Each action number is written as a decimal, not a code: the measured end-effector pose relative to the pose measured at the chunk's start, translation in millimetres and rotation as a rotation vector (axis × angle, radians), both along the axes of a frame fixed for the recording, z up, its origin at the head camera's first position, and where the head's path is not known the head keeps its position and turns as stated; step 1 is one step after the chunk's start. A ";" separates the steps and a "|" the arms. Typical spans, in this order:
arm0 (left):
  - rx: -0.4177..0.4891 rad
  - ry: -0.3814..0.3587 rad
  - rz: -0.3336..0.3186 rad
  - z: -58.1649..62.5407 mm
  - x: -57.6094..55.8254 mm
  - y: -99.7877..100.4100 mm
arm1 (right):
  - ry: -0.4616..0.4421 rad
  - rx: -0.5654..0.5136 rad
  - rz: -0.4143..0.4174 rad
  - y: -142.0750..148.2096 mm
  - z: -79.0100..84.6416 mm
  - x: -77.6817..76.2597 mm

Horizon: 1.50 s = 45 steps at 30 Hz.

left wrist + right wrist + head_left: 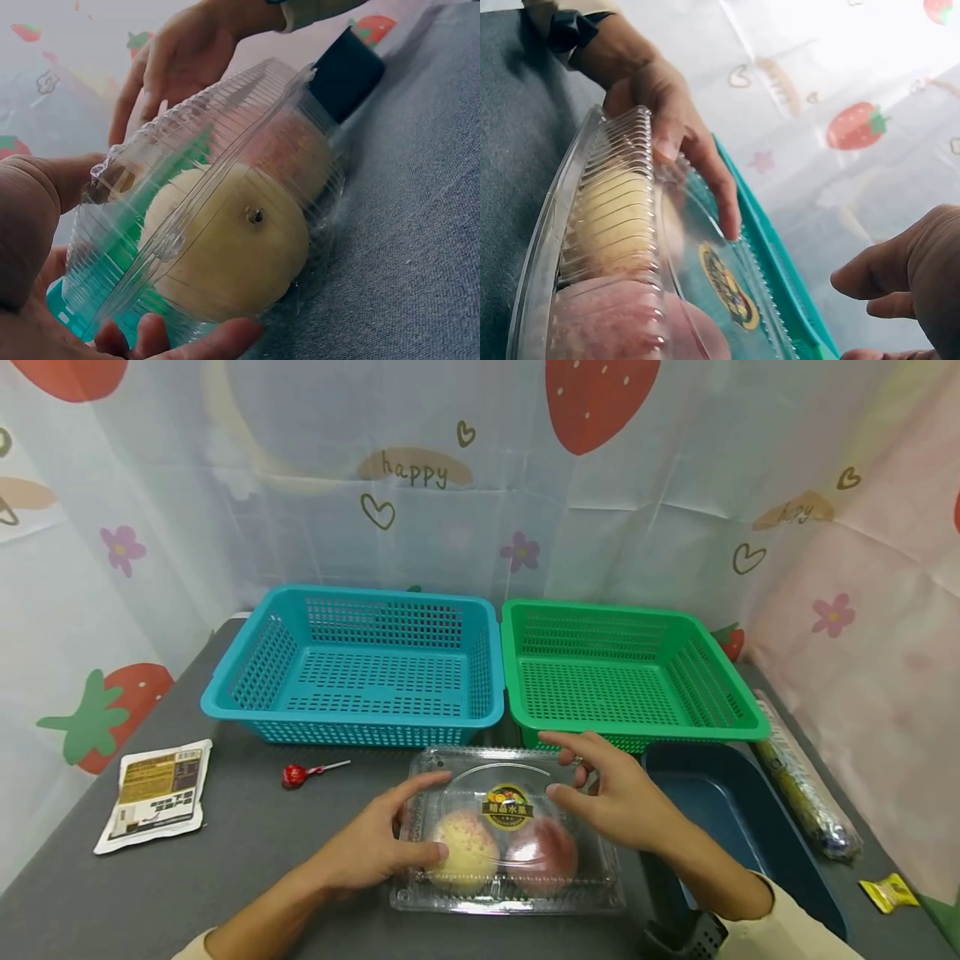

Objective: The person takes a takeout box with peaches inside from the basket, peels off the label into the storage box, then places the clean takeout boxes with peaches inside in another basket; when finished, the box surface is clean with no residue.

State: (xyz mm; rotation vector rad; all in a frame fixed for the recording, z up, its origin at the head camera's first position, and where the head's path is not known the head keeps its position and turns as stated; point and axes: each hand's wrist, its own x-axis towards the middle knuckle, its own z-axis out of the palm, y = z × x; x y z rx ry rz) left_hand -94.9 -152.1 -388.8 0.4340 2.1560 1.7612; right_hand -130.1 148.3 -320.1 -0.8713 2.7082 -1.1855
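Note:
A clear plastic clamshell box (588,885) stands at the near middle of the table with its lid down. Two peaches lie inside, a yellowish one (465,852) and a redder one (542,857); a round black-and-gold label (507,807) is on the lid. My left hand (382,835) grips the box's left side, thumb on top and the other fingers along the side, as the left wrist view (30,217) shows. Over the lid's right part hovers my right hand (618,785), fingers loosely bent and holding nothing; in the right wrist view that hand (922,285) is apart from the box.
Behind the box stand a blue basket (360,718) and a green basket (645,727), side by side. A dark blue tray (795,843) lies right, under my right forearm. Further right are a long wrapped packet (806,785) and a yellow sweet (888,892). A lollipop (295,776) and white pouch (157,793) lie left.

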 end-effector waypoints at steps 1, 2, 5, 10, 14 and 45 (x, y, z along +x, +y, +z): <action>0.012 -0.011 0.001 -0.3 0.4 0.5 | -0.003 0.003 0.012 -2.1 -0.8 -0.8; 0.020 -0.017 0.004 -0.5 0.6 0.9 | -0.007 0.007 0.022 -4.1 -1.7 -1.6; 0.033 -0.030 0.009 -1.4 1.6 1.1 | -0.020 0.015 0.055 -9.3 -5.3 -3.2; 0.046 -0.040 0.012 -2.8 2.4 0.8 | -0.017 0.030 0.084 -15.3 -10.2 -5.7; 0.064 -0.050 0.005 -3.2 2.4 0.2 | 0.012 0.055 0.106 -20.4 -12.7 -8.6; 0.063 -0.063 0.006 -1.7 -0.5 0.0 | -0.074 0.210 -0.111 -52.3 -9.4 -11.3</action>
